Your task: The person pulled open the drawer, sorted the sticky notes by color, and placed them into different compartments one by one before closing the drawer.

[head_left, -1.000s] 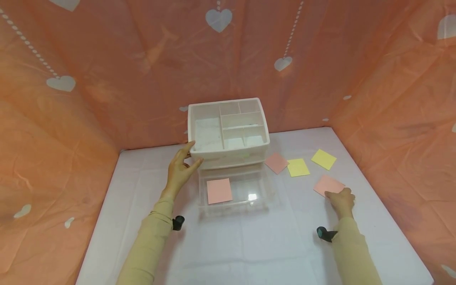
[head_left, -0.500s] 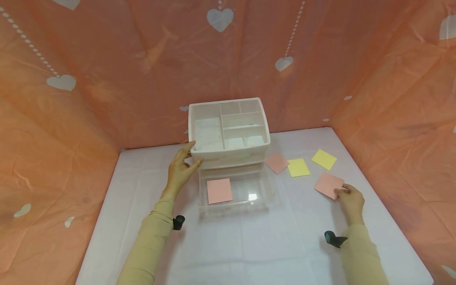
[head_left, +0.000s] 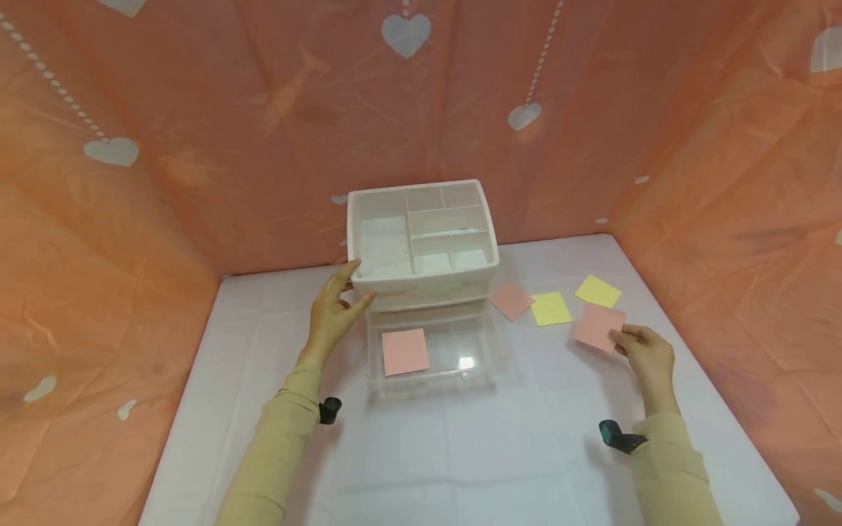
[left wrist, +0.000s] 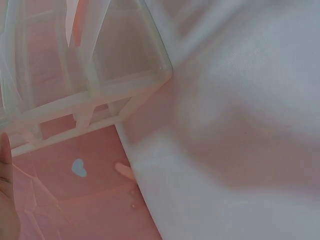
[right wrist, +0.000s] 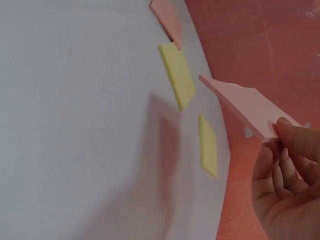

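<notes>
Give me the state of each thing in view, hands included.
Organizer: upright, top compartments uncovered.
Drawer: pulled out.
Drawer pad: pink, lying flat inside, left side.
Left hand: holding organizer's near left corner.
Held pad: pink, raised off the table, tilted.
Right hand: pinching held pad.
Other pink pad: flat on table.
Near yellow pad: flat on table.
Far yellow pad: flat on table.

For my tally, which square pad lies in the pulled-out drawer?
The pink pad on the left inside the clear drawer. Three others lie on the table; the right hand holds another.
</notes>
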The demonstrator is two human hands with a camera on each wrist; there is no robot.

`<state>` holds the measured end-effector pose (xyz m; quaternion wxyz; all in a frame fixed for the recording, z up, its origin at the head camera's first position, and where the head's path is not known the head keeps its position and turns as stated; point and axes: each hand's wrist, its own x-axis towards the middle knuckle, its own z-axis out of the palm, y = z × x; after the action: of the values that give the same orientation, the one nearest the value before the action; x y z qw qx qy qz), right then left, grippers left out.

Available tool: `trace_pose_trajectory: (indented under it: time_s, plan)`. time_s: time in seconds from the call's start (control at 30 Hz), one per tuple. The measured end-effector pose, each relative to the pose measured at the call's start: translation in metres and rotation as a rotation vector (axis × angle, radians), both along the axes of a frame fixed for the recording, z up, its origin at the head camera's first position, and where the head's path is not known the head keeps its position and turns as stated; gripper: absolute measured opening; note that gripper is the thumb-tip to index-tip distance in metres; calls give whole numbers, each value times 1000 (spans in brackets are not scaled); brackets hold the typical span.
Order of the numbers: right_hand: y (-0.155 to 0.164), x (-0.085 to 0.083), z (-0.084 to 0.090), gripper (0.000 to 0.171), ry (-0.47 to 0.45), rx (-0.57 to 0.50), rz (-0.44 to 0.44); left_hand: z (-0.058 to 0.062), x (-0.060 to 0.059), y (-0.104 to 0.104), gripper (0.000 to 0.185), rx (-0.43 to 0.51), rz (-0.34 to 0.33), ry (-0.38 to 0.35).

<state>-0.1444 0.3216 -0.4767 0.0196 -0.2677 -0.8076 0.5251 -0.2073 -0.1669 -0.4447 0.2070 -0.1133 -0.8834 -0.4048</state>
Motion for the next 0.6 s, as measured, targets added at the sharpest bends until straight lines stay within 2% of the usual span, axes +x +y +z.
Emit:
trace_pose_trajectory:
  time_s: [0.1,0.2,0.3,0.37,0.4,0.47,0.57,0.6]
  plan:
    - [6,-8,-15,39,96,-70,-19,-1,0,0,60,3,-2,2]
    - [22,-22,-51,33,201,-138,-47,-1,0,0,59,15,-1,-14]
    - [38,-39,-86,36,289,-198,-64,-1,1,-1,59,27,3,-35]
    - [43,-46,-97,38,342,-178,-50,-1,1,-1,59,31,5,-42]
    - [43,-47,-97,37,362,-179,-42,-1,1,-1,59,31,5,-42]
    - [34,-42,-82,33,386,-215,-20,-1,1,-1,59,28,7,-40]
    - [6,-24,-36,19,390,-192,19,0,2,0,59,23,9,-37]
    - [-5,-17,-18,14,392,-220,28,0,2,0,60,23,7,-33]
